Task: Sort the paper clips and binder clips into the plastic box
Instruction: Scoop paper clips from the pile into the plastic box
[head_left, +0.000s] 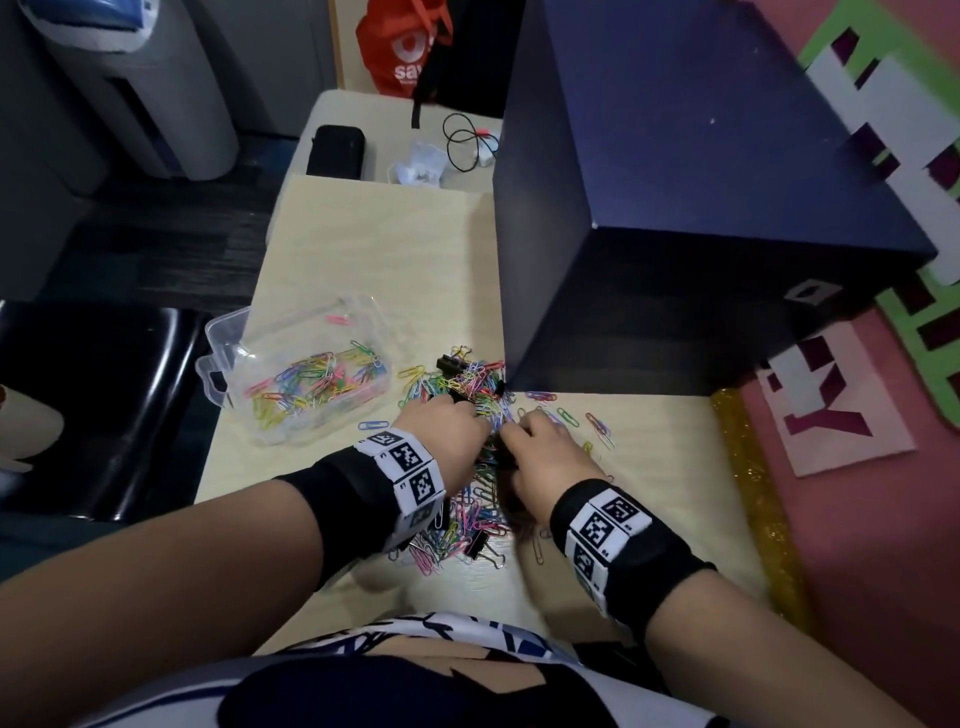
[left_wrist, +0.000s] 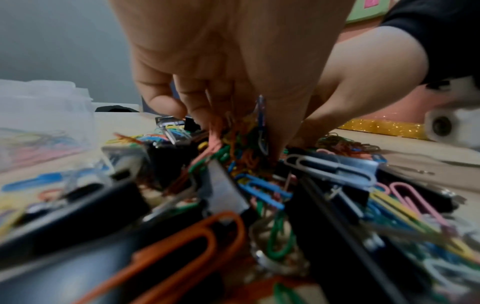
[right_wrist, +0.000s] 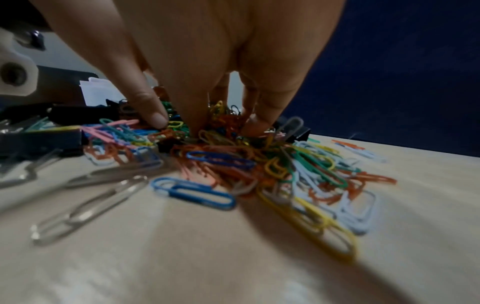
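One plastic box (head_left: 218, 358), two hands (head_left: 441, 421), paper clips (head_left: 470, 384) beyond counting.

Black wristbands (head_left: 358, 499) (each bearing white square-code tags (head_left: 408, 460)) circle both wrists above a navy-and-white patterned garment (head_left: 395, 670).

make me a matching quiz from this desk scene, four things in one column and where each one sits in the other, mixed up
Things:
1. plastic box
2. big dark blue box
3. black case
4. red bag

Places:
A. on the floor beyond the far end of the desk
B. on the desk left of the clip pile, paper clips inside
C. far end of the desk, beside a black cable
D. on the desk right of and behind the clip pile

Pairs: 1-B, 2-D, 3-C, 4-A
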